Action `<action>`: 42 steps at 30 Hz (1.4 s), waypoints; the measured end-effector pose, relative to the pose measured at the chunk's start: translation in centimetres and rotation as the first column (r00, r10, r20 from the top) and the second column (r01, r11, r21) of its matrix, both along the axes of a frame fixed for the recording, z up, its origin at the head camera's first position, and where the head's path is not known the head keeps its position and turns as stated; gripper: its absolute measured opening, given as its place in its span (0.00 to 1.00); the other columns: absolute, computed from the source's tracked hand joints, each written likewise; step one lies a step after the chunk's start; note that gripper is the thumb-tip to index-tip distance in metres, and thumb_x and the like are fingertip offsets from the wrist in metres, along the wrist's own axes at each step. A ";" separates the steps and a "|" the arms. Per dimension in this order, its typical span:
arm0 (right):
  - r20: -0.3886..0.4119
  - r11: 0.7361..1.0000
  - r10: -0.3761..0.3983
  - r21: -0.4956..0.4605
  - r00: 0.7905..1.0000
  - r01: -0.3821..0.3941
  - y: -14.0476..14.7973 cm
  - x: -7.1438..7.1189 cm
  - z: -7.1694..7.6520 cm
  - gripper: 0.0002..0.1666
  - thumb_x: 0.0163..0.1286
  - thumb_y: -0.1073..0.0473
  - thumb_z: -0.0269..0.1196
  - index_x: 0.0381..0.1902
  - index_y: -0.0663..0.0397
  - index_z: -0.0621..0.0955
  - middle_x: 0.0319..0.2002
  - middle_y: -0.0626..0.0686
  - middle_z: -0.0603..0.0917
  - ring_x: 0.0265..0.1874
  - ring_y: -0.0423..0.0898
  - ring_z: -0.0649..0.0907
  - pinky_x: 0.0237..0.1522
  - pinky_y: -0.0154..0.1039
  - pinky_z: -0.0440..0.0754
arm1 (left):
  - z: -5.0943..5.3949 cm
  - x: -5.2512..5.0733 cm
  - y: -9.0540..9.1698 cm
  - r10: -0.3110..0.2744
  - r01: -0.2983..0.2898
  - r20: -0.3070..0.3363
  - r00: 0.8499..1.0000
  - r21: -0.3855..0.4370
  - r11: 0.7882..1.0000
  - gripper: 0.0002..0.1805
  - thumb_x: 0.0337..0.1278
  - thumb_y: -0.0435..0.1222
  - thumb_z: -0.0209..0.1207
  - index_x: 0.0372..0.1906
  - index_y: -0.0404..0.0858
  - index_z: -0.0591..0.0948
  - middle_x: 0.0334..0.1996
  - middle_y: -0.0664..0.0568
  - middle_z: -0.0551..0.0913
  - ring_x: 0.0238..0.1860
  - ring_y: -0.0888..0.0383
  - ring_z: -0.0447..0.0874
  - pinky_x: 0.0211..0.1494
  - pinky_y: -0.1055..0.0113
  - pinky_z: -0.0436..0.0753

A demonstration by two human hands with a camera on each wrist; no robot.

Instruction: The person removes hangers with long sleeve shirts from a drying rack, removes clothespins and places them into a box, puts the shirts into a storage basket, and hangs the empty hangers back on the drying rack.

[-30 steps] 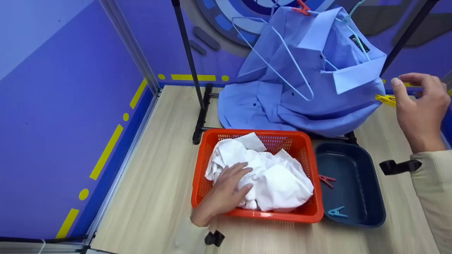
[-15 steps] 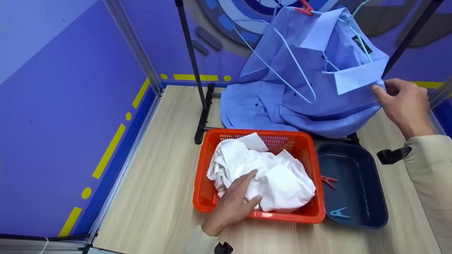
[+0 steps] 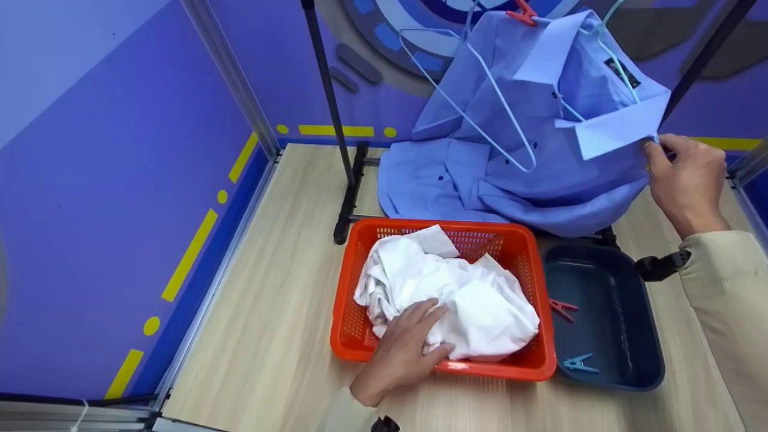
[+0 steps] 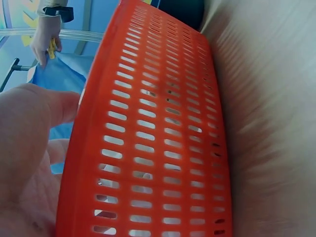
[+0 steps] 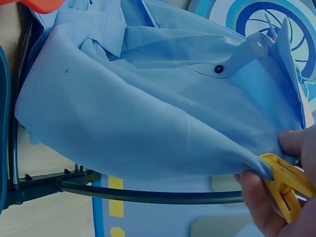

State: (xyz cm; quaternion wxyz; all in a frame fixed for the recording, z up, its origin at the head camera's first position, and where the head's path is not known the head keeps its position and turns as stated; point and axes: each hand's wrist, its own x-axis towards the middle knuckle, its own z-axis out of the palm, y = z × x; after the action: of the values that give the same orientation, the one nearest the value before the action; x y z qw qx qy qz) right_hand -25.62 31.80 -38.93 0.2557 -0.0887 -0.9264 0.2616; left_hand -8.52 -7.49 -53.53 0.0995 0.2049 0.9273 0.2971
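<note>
A blue shirt point(image 3: 516, 120) hangs at the rack, with a mint hanger point(image 3: 618, 63) in its collar and a red clip point(image 3: 523, 12) near its top. My right hand point(image 3: 687, 180) pinches the shirt's edge right of the collar. In the right wrist view, a yellow clip point(image 5: 286, 185) has its tip on the fabric point(image 5: 148, 118), between the fingers of my right hand point(image 5: 276, 197). My left hand point(image 3: 408, 348) rests with spread, relaxed fingers on white cloth point(image 3: 474, 312) at the near rim of the red basket point(image 3: 534, 375); the left wrist view shows this hand point(image 4: 34, 133) beside the basket wall point(image 4: 158, 123).
An unused pale blue hanger point(image 3: 501, 102) hangs in front of the shirt. Right of the basket stands a dark tray point(image 3: 651, 360) holding a red clip point(image 3: 563, 309) and a blue clip point(image 3: 580, 363). Black rack posts point(image 3: 330, 90) stand behind; a purple wall point(image 3: 108, 210) is at the left.
My right hand has moved left from beside the shirt with the yellow clip and now pinches the shirt's edge. My left hand has slid right and nearer the basket's front rim.
</note>
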 end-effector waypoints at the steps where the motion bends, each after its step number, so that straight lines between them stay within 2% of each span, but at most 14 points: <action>1: -0.024 1.000 -0.009 0.002 1.000 0.009 -0.1 -0.1 0.0 0.18 0.72 0.52 0.55 0.35 0.60 0.84 0.21 0.42 0.75 0.21 0.21 0.61 0.29 0.30 0.61 | 0.0 0.0 0.0 -0.015 0.015 -0.024 1.000 -0.020 1.000 0.38 0.57 0.62 0.56 0.72 0.58 0.62 0.72 0.57 0.64 0.72 0.55 0.61 0.71 0.46 0.65; 3: -0.068 1.000 -0.015 0.005 0.998 0.016 -0.3 -0.1 -0.1 0.18 0.72 0.54 0.54 0.34 0.63 0.84 0.23 0.52 0.79 0.21 0.21 0.60 0.30 0.30 0.60 | -0.1 0.2 0.1 -0.047 0.042 -0.062 0.997 -0.076 0.996 0.47 0.48 0.69 0.56 0.73 0.58 0.59 0.73 0.57 0.62 0.73 0.54 0.60 0.70 0.46 0.66; 5: -0.097 0.999 -0.031 0.005 0.995 0.032 -0.5 -0.1 0.0 0.18 0.71 0.55 0.55 0.34 0.63 0.84 0.25 0.56 0.80 0.21 0.21 0.60 0.31 0.30 0.60 | -0.2 0.2 0.1 -0.082 0.070 -0.079 0.994 -0.140 0.988 0.54 0.39 0.74 0.56 0.75 0.60 0.56 0.74 0.57 0.59 0.73 0.54 0.58 0.70 0.45 0.66; 8: -0.137 0.999 -0.038 0.009 0.990 0.039 -0.7 -0.1 0.0 0.18 0.71 0.57 0.54 0.33 0.66 0.83 0.29 0.62 0.81 0.22 0.21 0.59 0.32 0.30 0.59 | -0.1 0.2 0.3 -0.112 0.099 -0.048 0.993 -0.208 0.973 0.58 0.33 0.75 0.58 0.75 0.63 0.52 0.75 0.58 0.55 0.74 0.54 0.56 0.71 0.44 0.64; 11: -0.187 0.999 -0.043 0.004 0.982 0.044 -0.9 -0.1 0.1 0.16 0.70 0.59 0.55 0.30 0.67 0.82 0.24 0.51 0.76 0.22 0.20 0.59 0.32 0.28 0.58 | -0.1 0.1 0.5 -0.115 0.110 -0.010 0.993 -0.234 0.966 0.58 0.34 0.73 0.60 0.75 0.65 0.51 0.76 0.60 0.55 0.75 0.54 0.55 0.72 0.45 0.62; 15: -0.267 0.999 -0.032 -0.020 0.963 0.028 -0.9 0.0 0.5 0.16 0.68 0.60 0.56 0.25 0.67 0.79 0.21 0.29 0.65 0.22 0.19 0.60 0.32 0.25 0.56 | -0.1 0.1 0.5 -0.107 0.105 0.003 0.994 -0.243 0.964 0.56 0.36 0.71 0.62 0.74 0.65 0.52 0.75 0.61 0.56 0.75 0.55 0.56 0.73 0.46 0.61; 18: -0.304 0.999 -0.025 -0.038 0.952 0.014 -0.9 0.1 0.8 0.16 0.68 0.60 0.56 0.24 0.67 0.79 0.20 0.22 0.61 0.22 0.18 0.60 0.32 0.23 0.55 | -0.2 0.2 0.5 -0.105 0.102 0.000 0.994 -0.243 0.965 0.56 0.37 0.70 0.62 0.75 0.65 0.52 0.76 0.61 0.56 0.75 0.55 0.56 0.73 0.46 0.61; 24: -0.300 0.999 -0.038 -0.046 0.953 0.025 -0.8 0.6 1.0 0.16 0.69 0.60 0.55 0.27 0.68 0.80 0.21 0.20 0.62 0.23 0.18 0.62 0.33 0.21 0.56 | -0.1 0.2 0.4 -0.107 0.104 0.002 0.994 -0.244 0.964 0.55 0.38 0.71 0.61 0.75 0.65 0.51 0.76 0.61 0.55 0.75 0.54 0.55 0.73 0.45 0.60; 32: -0.315 0.999 -0.047 -0.037 0.948 0.038 -0.2 2.2 0.6 0.18 0.70 0.62 0.54 0.25 0.70 0.79 0.21 0.26 0.63 0.23 0.19 0.60 0.33 0.23 0.55 | -0.4 0.3 0.5 -0.130 0.116 -0.037 0.991 -0.262 0.958 0.53 0.39 0.71 0.61 0.74 0.62 0.55 0.75 0.59 0.58 0.74 0.54 0.59 0.71 0.45 0.64; 35: -0.287 0.997 -0.071 -0.047 0.955 0.060 -0.2 3.1 0.6 0.17 0.71 0.61 0.54 0.31 0.70 0.82 0.24 0.38 0.76 0.26 0.16 0.61 0.35 0.21 0.57 | -0.4 0.3 0.6 -0.124 0.116 -0.015 0.992 -0.263 0.958 0.53 0.40 0.71 0.60 0.74 0.62 0.55 0.75 0.59 0.57 0.74 0.54 0.57 0.72 0.45 0.62; 37: -0.274 0.996 -0.079 -0.054 0.958 0.067 -0.1 3.7 0.6 0.16 0.72 0.61 0.53 0.35 0.69 0.83 0.29 0.49 0.80 0.28 0.15 0.62 0.36 0.20 0.58 | -0.4 0.2 0.5 -0.118 0.113 -0.001 0.993 -0.268 0.957 0.53 0.40 0.71 0.60 0.74 0.63 0.54 0.76 0.60 0.56 0.75 0.54 0.56 0.73 0.45 0.61; 38: -0.270 0.996 -0.080 -0.057 0.960 0.067 0.0 3.9 0.6 0.16 0.72 0.60 0.54 0.36 0.69 0.83 0.30 0.50 0.80 0.28 0.15 0.63 0.37 0.19 0.58 | -0.4 0.2 0.5 -0.116 0.113 0.003 0.993 -0.269 0.957 0.53 0.40 0.71 0.60 0.74 0.63 0.54 0.76 0.60 0.56 0.75 0.54 0.56 0.73 0.45 0.61; 39: -0.268 0.996 -0.074 -0.058 0.961 0.061 0.1 4.2 0.5 0.17 0.73 0.60 0.53 0.38 0.68 0.84 0.31 0.48 0.81 0.29 0.14 0.63 0.37 0.19 0.59 | -0.4 0.2 0.5 -0.114 0.111 0.007 0.993 -0.268 0.957 0.53 0.40 0.71 0.60 0.74 0.64 0.53 0.76 0.60 0.55 0.75 0.54 0.56 0.73 0.45 0.61; 42: -0.292 0.997 -0.044 -0.076 0.955 0.023 0.2 5.1 0.2 0.17 0.72 0.59 0.54 0.39 0.67 0.85 0.29 0.28 0.75 0.29 0.14 0.66 0.38 0.18 0.61 | -0.3 0.2 0.5 -0.111 0.111 0.014 0.994 -0.274 0.955 0.53 0.40 0.71 0.60 0.74 0.64 0.53 0.76 0.61 0.55 0.75 0.54 0.55 0.73 0.45 0.61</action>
State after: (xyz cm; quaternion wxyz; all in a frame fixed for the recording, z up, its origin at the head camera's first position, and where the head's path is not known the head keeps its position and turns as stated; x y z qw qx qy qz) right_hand -20.51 32.04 -38.72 0.3913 -0.0736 -0.8667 0.3005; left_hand -8.31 -7.01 -53.88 0.1428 0.2411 0.9466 0.1596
